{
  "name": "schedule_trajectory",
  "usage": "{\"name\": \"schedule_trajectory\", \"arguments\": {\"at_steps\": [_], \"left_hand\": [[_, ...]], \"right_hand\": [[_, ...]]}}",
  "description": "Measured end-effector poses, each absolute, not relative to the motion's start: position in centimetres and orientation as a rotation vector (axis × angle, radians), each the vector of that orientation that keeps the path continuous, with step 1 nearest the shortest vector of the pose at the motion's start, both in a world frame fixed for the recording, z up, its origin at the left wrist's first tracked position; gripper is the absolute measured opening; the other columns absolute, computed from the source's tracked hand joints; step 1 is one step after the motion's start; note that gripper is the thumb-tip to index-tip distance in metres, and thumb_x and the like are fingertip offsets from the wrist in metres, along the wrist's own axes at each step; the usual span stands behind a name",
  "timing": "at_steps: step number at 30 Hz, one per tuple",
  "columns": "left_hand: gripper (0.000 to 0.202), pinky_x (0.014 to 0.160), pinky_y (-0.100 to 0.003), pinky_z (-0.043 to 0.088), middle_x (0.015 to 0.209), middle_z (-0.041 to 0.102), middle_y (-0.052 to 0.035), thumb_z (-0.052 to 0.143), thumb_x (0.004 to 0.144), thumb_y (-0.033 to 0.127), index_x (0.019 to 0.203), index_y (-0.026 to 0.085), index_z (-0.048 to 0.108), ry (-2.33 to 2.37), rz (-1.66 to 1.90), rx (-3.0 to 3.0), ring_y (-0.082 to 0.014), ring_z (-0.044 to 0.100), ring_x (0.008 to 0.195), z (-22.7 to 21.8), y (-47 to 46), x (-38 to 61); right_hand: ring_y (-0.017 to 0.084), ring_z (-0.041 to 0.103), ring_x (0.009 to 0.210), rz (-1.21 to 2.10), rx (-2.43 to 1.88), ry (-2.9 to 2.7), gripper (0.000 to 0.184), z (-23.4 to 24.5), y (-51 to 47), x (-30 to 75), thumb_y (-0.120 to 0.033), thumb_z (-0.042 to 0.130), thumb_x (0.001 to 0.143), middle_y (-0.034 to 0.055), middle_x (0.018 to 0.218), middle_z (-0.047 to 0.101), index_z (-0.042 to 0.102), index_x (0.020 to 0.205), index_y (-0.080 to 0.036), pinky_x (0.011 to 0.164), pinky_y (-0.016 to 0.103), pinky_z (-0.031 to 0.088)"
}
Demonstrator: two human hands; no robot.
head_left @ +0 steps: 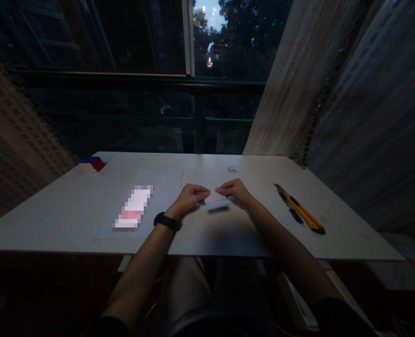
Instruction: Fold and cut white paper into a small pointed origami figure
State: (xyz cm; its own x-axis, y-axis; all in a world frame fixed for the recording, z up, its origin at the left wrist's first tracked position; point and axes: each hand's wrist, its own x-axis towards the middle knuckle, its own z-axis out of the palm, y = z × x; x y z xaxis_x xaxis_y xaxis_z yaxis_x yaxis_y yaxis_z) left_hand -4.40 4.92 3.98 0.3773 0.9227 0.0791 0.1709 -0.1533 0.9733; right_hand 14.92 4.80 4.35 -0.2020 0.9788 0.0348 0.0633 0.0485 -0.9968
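Well left of the fingers, the white table (pixel 53 215) runs bare to its left edge, with only a coloured block (pixel 92 164) at the far left corner. Just left of the fingers lies a flat sheet (pixel 167 187), its near corner close to the front edge. Bare tabletop lies between the fingers and the near edge. Beyond the fingers, a small pale object (pixel 232 169) sits near the far edge; what it is cannot be told. Well right of the fingers, a yellow utility knife (pixel 303 213) lies at a slant with a dark tool (pixel 290 209) just beside it, and bare table runs from there to the right edge. A curtain (pixel 351 117) hangs past that side.

Both forearms come in from the near edge and converge at mid-table. The left hand (pixel 189 196), with a dark wristband (pixel 167 221) behind it, rests knuckles up, fingers curled inward. The right hand (pixel 236 192) mirrors it, wrist low on the table.

Between the two hands sits a folded white paper (pixel 217 204), lying on the tabletop. Left fingertips are pressed together and pinch its left end. Right fingertips are likewise closed, pinching its right end. The light is dim, so the exact fold lines cannot be told.
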Motion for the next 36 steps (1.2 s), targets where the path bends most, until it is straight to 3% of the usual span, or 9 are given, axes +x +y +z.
{"name": "schedule_trajectory", "arguments": {"at_steps": [6, 12, 16, 21, 25, 36], "left_hand": [[0.027, 0.06, -0.028, 0.049, 0.064, 0.066, -0.0066, 0.069, 0.065, 0.034, 0.078, 0.01, 0.067, 0.925, 0.919, 1.472, -0.0142, 0.06, 0.057, 3.9, 5.0, -4.4], [0.033, 0.064, -0.031, 0.051, 0.069, 0.066, -0.0075, 0.069, 0.064, 0.04, 0.077, 0.01, 0.067, 0.943, 1.003, 1.45, -0.0156, 0.061, 0.063, 4.0, 5.0, -4.3], [0.035, 0.058, -0.027, 0.048, 0.066, 0.064, -0.0063, 0.068, 0.064, 0.043, 0.076, 0.01, 0.067, 1.028, 1.003, 1.565, -0.014, 0.057, 0.058, 3.6, 5.3, -4.2], [0.034, 0.052, -0.022, 0.039, 0.056, 0.057, -0.0007, 0.054, 0.075, 0.044, 0.069, 0.012, 0.064, 1.059, 0.955, 1.812, -0.0111, 0.05, 0.053, 3.4, 5.1, -4.1], [0.033, 0.049, -0.022, 0.032, 0.053, 0.053, 0.0013, 0.051, 0.076, 0.042, 0.063, 0.014, 0.062, 1.12, 0.913, 1.988, -0.0102, 0.044, 0.052, 3.7, 4.7, -4.0], [0.031, 0.049, -0.023, 0.03, 0.052, 0.049, 0.0019, 0.054, 0.073, 0.042, 0.063, 0.014, 0.062, 1.189, 1.061, 1.897, -0.0111, 0.042, 0.052, 4.1, 5.1, -4.6]], "right_hand": [[0.009, 0.043, 0.047, 1.232, -1.187, -1.346, 0.028, 5.0, 5.0, 15.9, -0.035, 0.078, 0.044, -0.0005, 0.046, 0.054, 0.067, 0.054, -0.011, 0.049, 0.026, 0.031], [0.009, 0.043, 0.047, 1.195, -1.162, -1.372, 0.029, 4.7, 5.0, 16.0, -0.037, 0.076, 0.049, -0.0009, 0.047, 0.054, 0.067, 0.057, -0.011, 0.049, 0.025, 0.033], [0.009, 0.045, 0.05, 1.157, -1.119, -1.486, 0.032, 4.3, 4.8, 15.4, -0.041, 0.072, 0.056, 0.0003, 0.052, 0.057, 0.069, 0.065, -0.01, 0.05, 0.024, 0.034], [0.012, 0.051, 0.058, 1.105, -1.108, -1.694, 0.031, 4.1, 4.7, 14.9, -0.04, 0.068, 0.061, 0.004, 0.063, 0.063, 0.07, 0.07, -0.01, 0.055, 0.025, 0.039], [0.012, 0.051, 0.056, 1.078, -1.108, -1.858, 0.029, 3.9, 4.7, 14.8, -0.038, 0.065, 0.064, 0.0034, 0.06, 0.063, 0.07, 0.069, -0.01, 0.054, 0.025, 0.038], [0.012, 0.054, 0.049, 1.314, -1.106, -1.677, 0.029, 4.8, 5.2, 16.1, -0.035, 0.072, 0.055, 0.0058, 0.056, 0.065, 0.071, 0.068, -0.009, 0.053, 0.027, 0.043]]}}
